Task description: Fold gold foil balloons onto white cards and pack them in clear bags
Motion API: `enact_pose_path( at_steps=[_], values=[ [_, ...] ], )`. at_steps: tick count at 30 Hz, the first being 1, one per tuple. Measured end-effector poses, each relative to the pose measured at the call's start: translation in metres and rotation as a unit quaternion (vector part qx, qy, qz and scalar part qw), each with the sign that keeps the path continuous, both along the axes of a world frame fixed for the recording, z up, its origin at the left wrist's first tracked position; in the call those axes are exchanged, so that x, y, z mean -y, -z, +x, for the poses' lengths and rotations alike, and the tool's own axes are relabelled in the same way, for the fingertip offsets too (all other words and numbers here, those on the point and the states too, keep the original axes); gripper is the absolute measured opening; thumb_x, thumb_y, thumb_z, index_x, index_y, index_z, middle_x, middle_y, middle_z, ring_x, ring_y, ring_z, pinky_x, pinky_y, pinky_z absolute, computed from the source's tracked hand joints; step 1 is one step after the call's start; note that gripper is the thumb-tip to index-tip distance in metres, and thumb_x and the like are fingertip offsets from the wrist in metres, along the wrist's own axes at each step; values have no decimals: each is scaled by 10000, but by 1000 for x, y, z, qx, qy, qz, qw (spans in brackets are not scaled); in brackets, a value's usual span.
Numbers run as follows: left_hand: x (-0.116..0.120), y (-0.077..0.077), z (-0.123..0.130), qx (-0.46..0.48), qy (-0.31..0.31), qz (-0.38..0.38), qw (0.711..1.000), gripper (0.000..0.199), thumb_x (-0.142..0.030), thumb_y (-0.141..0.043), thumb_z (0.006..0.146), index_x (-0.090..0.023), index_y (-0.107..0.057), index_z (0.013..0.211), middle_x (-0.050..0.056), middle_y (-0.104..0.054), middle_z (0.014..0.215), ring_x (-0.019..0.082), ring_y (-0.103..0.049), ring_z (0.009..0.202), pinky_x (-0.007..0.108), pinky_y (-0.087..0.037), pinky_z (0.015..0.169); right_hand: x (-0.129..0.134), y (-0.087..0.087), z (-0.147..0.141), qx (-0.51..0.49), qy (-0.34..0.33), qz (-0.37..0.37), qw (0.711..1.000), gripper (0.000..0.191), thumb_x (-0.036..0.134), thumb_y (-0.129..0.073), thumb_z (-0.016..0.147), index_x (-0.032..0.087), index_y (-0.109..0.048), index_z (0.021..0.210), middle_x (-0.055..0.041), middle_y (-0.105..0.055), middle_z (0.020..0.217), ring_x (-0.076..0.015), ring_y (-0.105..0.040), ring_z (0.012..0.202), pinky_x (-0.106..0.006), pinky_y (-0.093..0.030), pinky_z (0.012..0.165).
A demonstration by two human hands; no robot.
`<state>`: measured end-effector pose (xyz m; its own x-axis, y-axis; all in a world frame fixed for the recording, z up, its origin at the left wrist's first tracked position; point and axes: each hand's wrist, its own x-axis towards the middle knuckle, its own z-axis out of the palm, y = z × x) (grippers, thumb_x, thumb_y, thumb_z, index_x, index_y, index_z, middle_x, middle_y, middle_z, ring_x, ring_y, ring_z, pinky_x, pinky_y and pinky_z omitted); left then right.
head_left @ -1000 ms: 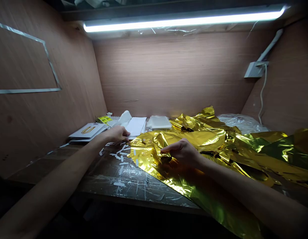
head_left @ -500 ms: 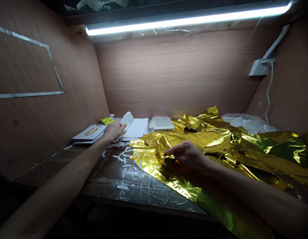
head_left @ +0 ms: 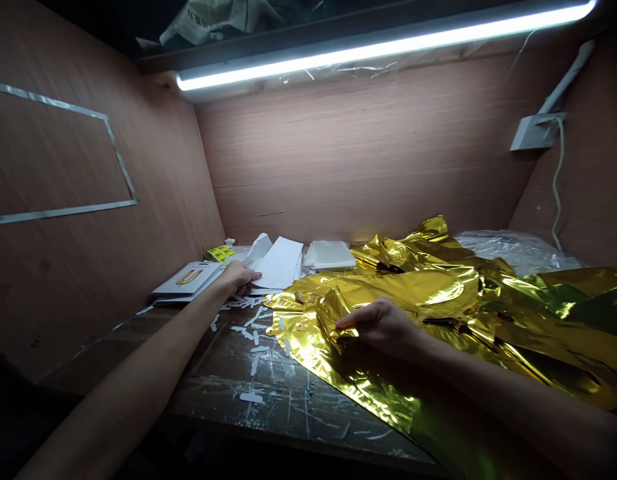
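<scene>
My left hand (head_left: 242,273) reaches to the back left of the table, its fingers closed on the lower left edge of a white card (head_left: 281,262). That card lies tilted on other white cards. In front of me my right hand (head_left: 381,325) pinches a folded part of a flat gold foil balloon (head_left: 333,313). The balloon's smooth edge runs down over the table's front edge, and small tabs show along its left end. Several small white paper strips (head_left: 251,397) are scattered between my two hands.
A stack of white cards with a gold U (head_left: 188,277) lies by the left wall, near a yellow label sheet (head_left: 219,254). Behind are a clear-wrapped white stack (head_left: 330,255) and clear plastic (head_left: 513,250). More crumpled gold foil (head_left: 528,333) covers the right side.
My left hand has come down onto the white card's edge, and the card has turned slightly. My right hand keeps its hold on the gold foil. The view has shifted a little.
</scene>
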<state>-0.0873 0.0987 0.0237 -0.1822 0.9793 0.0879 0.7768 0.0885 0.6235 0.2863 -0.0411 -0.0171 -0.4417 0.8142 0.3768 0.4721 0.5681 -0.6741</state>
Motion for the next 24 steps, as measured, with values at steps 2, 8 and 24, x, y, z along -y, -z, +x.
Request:
enact_pose_path(
  at_steps=[2, 8, 24],
  values=[
    [-3, 0, 2, 26, -44, 6, 999, 461, -527, -859, 634, -122, -714, 799, 5, -560, 527, 158, -507, 452, 272, -364, 440, 1, -2, -1, -3, 2, -6, 1000, 416, 84, -572, 689, 262, -856, 935, 38, -679, 564, -77, -469, 460, -219, -358, 498],
    [3, -4, 3, 13, -86, 31, 996, 405, -459, -805, 700, -120, -750, 914, 52, -695, 682, 208, -665, 595, 264, -478, 531, 0, -4, 0, -22, 11, -17, 1000, 402, 86, -583, 680, 251, -856, 925, 30, -702, 572, -91, -521, 465, -216, -380, 491],
    [-9, -47, 63, -283, 53, -89, 954, 657, -834, -741, 489, -198, -639, 617, 122, -715, 783, 311, -681, 781, 325, -458, 631, 2, -6, -3, -44, -23, 7, 999, 484, -6, -561, 638, 259, -851, 921, -7, -808, 811, -150, -730, 639, -215, -513, 619]
  ],
)
